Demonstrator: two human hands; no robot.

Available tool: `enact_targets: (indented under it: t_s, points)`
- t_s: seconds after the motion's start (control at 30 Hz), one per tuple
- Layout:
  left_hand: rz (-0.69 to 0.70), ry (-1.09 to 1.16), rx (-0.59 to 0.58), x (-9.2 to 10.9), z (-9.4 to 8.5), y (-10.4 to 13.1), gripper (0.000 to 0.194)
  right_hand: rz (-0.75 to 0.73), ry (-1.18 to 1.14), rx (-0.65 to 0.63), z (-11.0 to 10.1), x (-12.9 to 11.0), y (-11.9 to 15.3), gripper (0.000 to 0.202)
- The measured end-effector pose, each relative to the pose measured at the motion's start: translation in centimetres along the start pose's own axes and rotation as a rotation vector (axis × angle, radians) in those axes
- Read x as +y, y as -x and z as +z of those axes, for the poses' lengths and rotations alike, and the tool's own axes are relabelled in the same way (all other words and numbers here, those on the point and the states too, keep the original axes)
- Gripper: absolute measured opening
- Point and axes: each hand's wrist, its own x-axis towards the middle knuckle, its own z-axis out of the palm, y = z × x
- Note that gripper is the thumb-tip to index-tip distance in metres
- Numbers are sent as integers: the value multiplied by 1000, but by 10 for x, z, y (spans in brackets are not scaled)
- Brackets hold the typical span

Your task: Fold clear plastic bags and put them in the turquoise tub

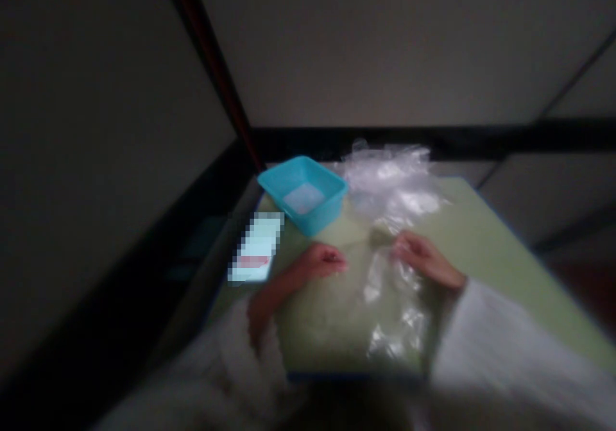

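Observation:
Over the middle of the green table [332, 315], my left hand [325, 260] has its fingers pressed together; what they hold, if anything, is too small and blurred to name. To its right, my right hand [418, 254] pinches the upper edge of a clear plastic bag [397, 303], which spreads down toward the table's front edge. A turquoise basket [325, 216] stands beyond my left hand, with a whitish flat item [304, 198] inside. Behind my right hand lies a pile of clear plastic bags [392, 177].
A lit, pixelated rectangular object [257, 248] lies at the table's left edge, left of my left hand. Pale walls [385, 46] rise behind the table, with a dark red pole [212, 59] at the left.

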Motion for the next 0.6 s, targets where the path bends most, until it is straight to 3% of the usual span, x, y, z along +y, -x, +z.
enact_targets:
  t_s: [0.13,0.37,0.6]
  points:
    - [-27,-1,60,0,-6,-6,21,-3,25,-3,-6,2,-1,45]
    - [-24,-10,193,14,-13,-10,21,7,97,115,-17,3,-3,41]
    - [-4,-32,185,27,-15,-9,21,54,132,249,-18,0,-3,39]
